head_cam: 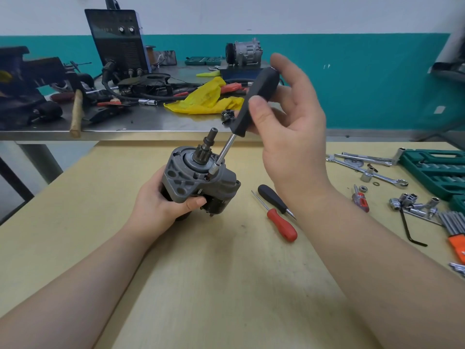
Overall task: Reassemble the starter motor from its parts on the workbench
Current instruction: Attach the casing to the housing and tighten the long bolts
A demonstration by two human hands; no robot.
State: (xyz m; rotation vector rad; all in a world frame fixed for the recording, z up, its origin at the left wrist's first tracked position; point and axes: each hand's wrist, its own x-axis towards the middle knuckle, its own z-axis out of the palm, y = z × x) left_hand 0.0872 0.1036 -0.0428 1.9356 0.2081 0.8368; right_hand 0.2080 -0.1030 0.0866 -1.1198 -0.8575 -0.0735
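Note:
The grey starter motor (195, 177) stands upright above the wooden bench, pinion shaft pointing up. My left hand (161, 200) grips its lower body from the left, thumb across the front of the housing. My right hand (289, 127) holds the black handle of a socket driver (256, 102) between thumb and fingers. The driver's steel shank slopes down to the left, and its small socket sits on a fastener on the housing's top face beside the pinion.
A red-handled screwdriver (281, 227) and a black-handled awl (274, 199) lie right of the motor. Spanners, loose sockets, hex keys and a green socket case (435, 170) fill the right side. The steel table behind carries a welder (118, 41), a yellow rag, a hammer and a compressor.

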